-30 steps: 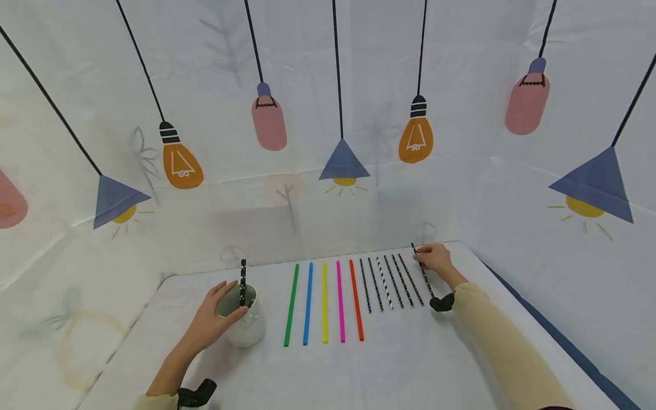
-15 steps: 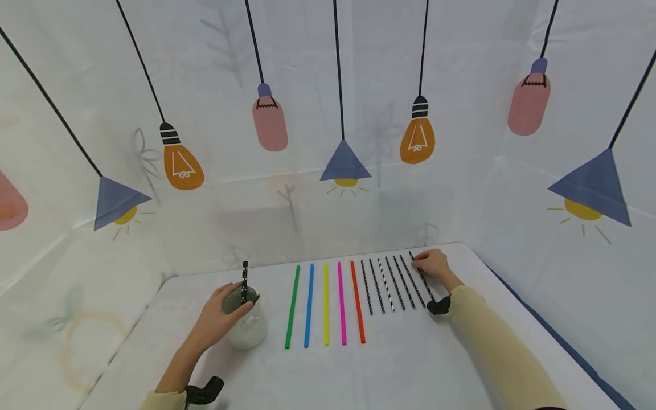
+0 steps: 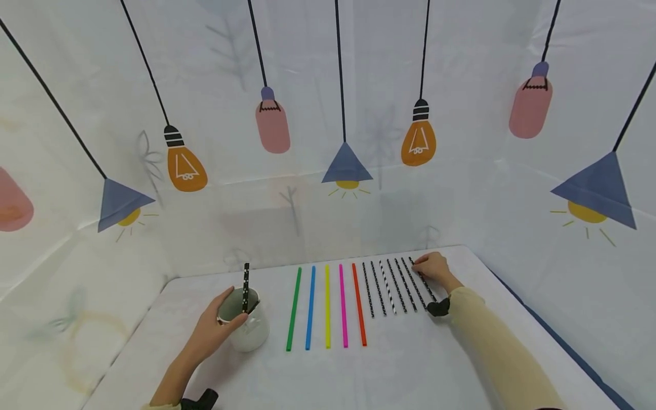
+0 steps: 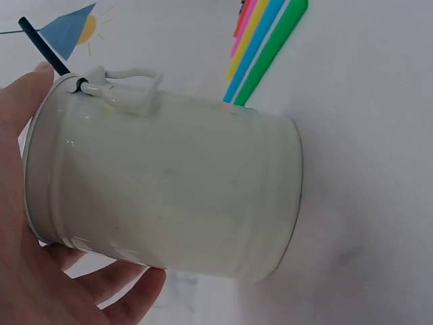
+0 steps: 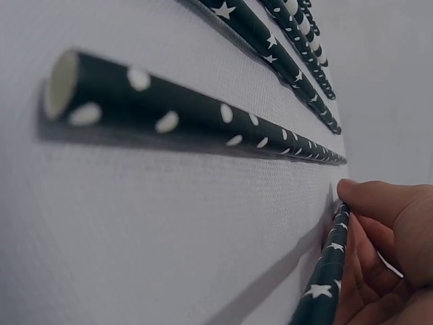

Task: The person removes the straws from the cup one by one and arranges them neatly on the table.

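Observation:
My left hand (image 3: 212, 324) grips the rim of a white metal pail (image 3: 251, 333), thumb on one side and fingers round the other. A black patterned straw (image 3: 246, 285) sticks up out of the pail, and a second dark end shows at its rim. At the right end of the straw row, my right hand (image 3: 434, 267) pinches the far part of a black straw with white stars (image 5: 328, 267). That straw lies close over the white cloth, alongside a black straw with white dots (image 5: 203, 125).
Green (image 3: 294, 310), blue (image 3: 310, 307), yellow (image 3: 328, 307), pink (image 3: 343, 307) and red (image 3: 359, 304) straws lie side by side mid-table. Several thinner black-and-white straws (image 3: 388, 287) continue the row rightward. A white wall sheet (image 3: 318, 222) printed with lamps rises behind the table.
My right hand has come down and slightly left, bringing the starred straw down to the row's right end. My left hand stays on the pail, which has shifted only slightly.

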